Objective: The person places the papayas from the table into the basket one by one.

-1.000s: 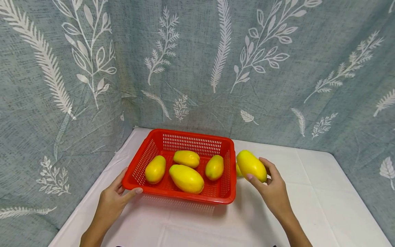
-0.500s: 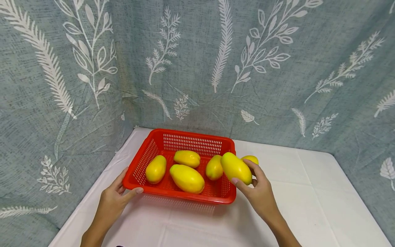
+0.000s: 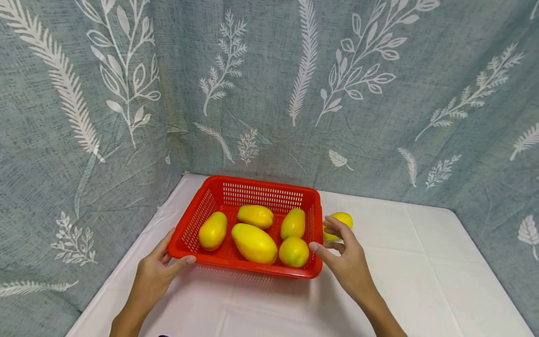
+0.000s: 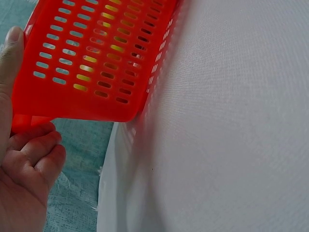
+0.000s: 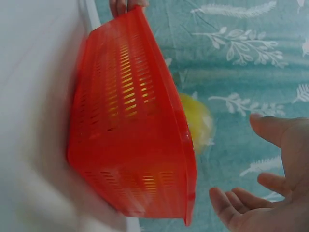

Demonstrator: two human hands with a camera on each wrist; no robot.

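Note:
A red basket stands on the table with several yellow papayas in it, among them a large one. My left hand grips its front left corner; in the left wrist view the thumb lies at the rim and the fingers curl below it. Over the right side of the basket, my right hand holds nothing, its fingers spread and bent. The right wrist view shows this hand apart from the rim. Nearest to it inside lies a papaya, end toward me.
Another yellow papaya lies on the table just right of the basket, partly hidden by my right hand. A white cloth covers the table. Grey-green curtains with white leaf prints hang behind and at the sides.
My right hand has carried a papaya leftward over the rim and let it go in the basket's front right corner. The left hand keeps its grip on the basket.

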